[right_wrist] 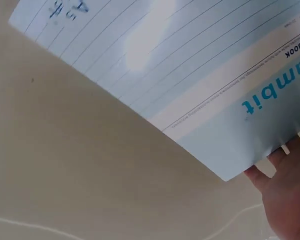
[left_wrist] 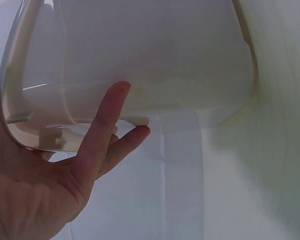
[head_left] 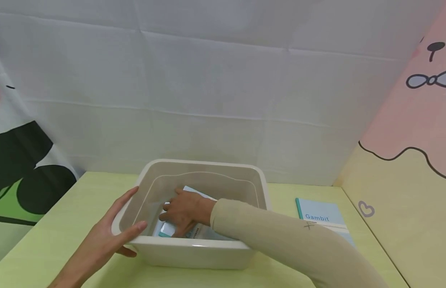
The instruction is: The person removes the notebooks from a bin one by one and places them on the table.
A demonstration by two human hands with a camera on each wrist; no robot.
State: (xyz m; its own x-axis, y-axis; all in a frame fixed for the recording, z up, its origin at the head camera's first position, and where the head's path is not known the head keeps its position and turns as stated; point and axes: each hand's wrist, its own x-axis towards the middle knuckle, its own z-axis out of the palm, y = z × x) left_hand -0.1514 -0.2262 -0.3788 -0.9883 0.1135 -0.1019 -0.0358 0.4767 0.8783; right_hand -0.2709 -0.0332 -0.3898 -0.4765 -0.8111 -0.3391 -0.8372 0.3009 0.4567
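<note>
A cream plastic tub (head_left: 194, 254) stands on the table. At its near-left corner my left hand (head_left: 95, 244) grips the rim, the thumb lying over the front edge. Two fingers (left_wrist: 105, 120) of that hand stretch along the tub's outer wall in the left wrist view. My right hand (head_left: 183, 212) is down inside the tub, holding a pale blue Gambit notebook (right_wrist: 190, 65) by its edge. Its fingertips are hidden behind the cover in the right wrist view. Handwriting marks the notebook's lined cover, and part of a teal spine shows under the hand in the head view.
Another Gambit notebook (head_left: 321, 210) lies on the yellow-green table (head_left: 285, 194) to the right, partly covered by my right sleeve (head_left: 280, 228). A white cloth (head_left: 208, 80) hangs behind the tub. A printed pink and yellow panel (head_left: 406, 192) borders the right side.
</note>
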